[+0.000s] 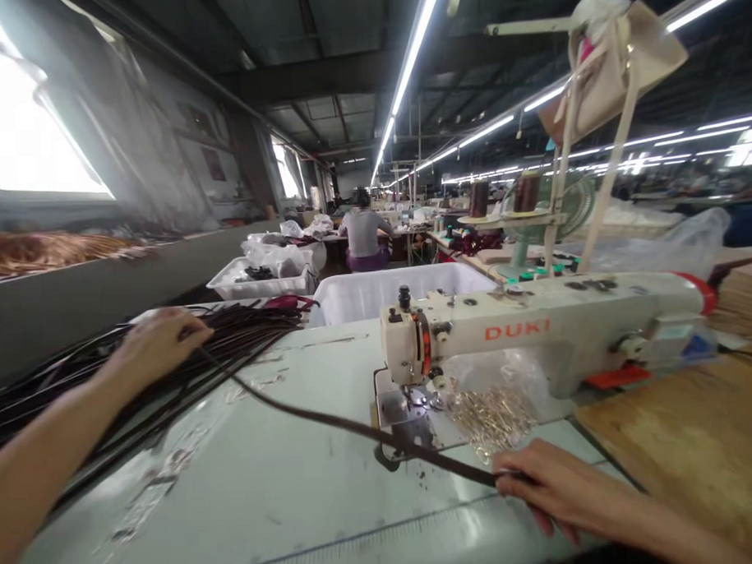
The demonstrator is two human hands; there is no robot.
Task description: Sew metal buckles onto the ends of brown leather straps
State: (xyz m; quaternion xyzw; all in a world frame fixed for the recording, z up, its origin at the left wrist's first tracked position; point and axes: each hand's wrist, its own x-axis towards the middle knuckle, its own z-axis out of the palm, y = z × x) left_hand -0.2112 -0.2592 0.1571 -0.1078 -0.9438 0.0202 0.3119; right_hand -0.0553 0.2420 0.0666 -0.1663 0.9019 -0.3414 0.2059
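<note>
A long dark brown strap [331, 419] stretches across the pale green sewing table between my two hands. My left hand [162, 343] pinches its far end, above a heap of similar dark straps [242, 328] at the table's left. At the lower right my right hand [537, 486] is closed around the other end. Behind the strap's middle stands a white sewing machine [470, 332], whose needle area is just beyond the strap. Close to my right hand, a pile of gold-coloured metal hardware [495, 413] lies under the machine's arm, partly in a clear plastic bag.
A printed ruler scale [348, 546] runs along the table's front. Behind the table stands a white bin [401, 285]. Thread cones [526, 193] and a hanging beige bag [621, 76] are at upper right. A wooden board [695, 435] lies at right. Farther off sits a person [365, 233].
</note>
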